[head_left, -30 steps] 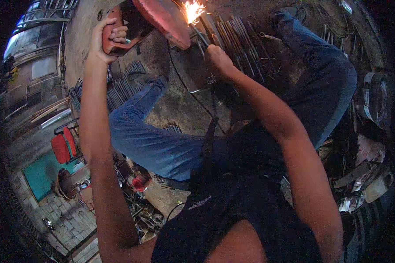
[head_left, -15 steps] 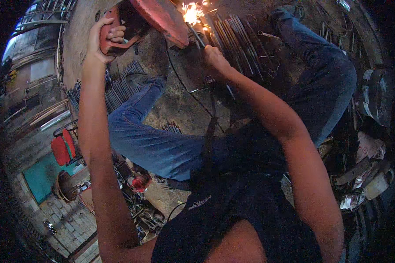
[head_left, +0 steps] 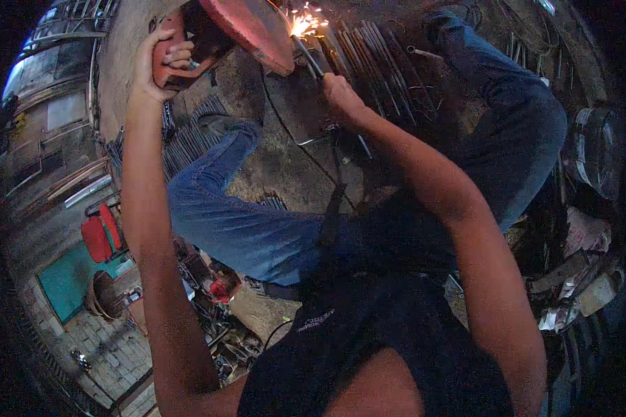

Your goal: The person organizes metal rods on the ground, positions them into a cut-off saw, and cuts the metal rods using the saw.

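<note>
My left hand (head_left: 150,66) is closed round the handle of a red hand-held welding shield (head_left: 257,31), its fingers wrapped through the grip. The shield's curved edge hangs at the upper middle, just left of a bright burst of sparks (head_left: 306,25). My right hand (head_left: 345,99) grips an electrode holder (head_left: 309,58), whose jaws point up and left toward the sparks. What is being welded is hidden by glare. Beside the sparks, several long metal rods (head_left: 379,66) lie side by side.
My bent legs in blue jeans (head_left: 250,233) frame the work spot. More rods (head_left: 195,135) are bundled by my left leg, and a dark cable (head_left: 295,135) crosses the floor. Red seat pads (head_left: 101,233) stand at the left. A round metal drum (head_left: 597,149) is at the right.
The shield and my left hand have shifted slightly left and up. The spark burst has become smaller, and my right hand keeps nearly the same place.
</note>
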{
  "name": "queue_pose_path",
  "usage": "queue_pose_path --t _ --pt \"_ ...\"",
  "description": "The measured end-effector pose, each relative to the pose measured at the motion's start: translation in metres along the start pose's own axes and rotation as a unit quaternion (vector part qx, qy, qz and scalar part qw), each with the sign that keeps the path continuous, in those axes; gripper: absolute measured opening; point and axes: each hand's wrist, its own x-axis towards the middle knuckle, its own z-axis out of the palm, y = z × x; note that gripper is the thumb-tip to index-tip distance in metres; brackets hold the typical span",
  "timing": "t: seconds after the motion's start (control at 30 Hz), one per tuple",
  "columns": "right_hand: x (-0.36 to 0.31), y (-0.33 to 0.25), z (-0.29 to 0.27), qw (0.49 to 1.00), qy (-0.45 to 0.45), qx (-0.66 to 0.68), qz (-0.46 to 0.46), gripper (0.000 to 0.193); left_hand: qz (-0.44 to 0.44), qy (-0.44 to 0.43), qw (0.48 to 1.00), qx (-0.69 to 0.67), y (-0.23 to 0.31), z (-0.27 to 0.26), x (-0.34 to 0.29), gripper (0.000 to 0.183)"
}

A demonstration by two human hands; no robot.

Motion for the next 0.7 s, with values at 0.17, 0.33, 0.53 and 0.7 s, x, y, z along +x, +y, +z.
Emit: queue_pose_path --t 0.17,0.33,0.53,0.7 --pt "0.003 0.004 0.004 0.995 -0.052 0.013 0.081 0.012 0.01 0.011 1.0 0.011 0.0 0.003 0.0 0.023" --pt "0.001 0.007 0.008 1.0 0.019 0.004 0.001 0.017 0.033 0.051 0.998 -0.011 -0.004 0.007 0.0 0.023" --pt "0.004 0.007 0.012 0.999 0.016 0.001 0.028 0.016 0.035 0.068 0.997 -0.005 -0.008 0.016 -0.003 0.025" --pt "0.002 0.005 0.01 1.0 0.02 0.009 0.004 0.019 0.033 0.096 0.994 0.042 -0.007 0.019 -0.004 0.026"
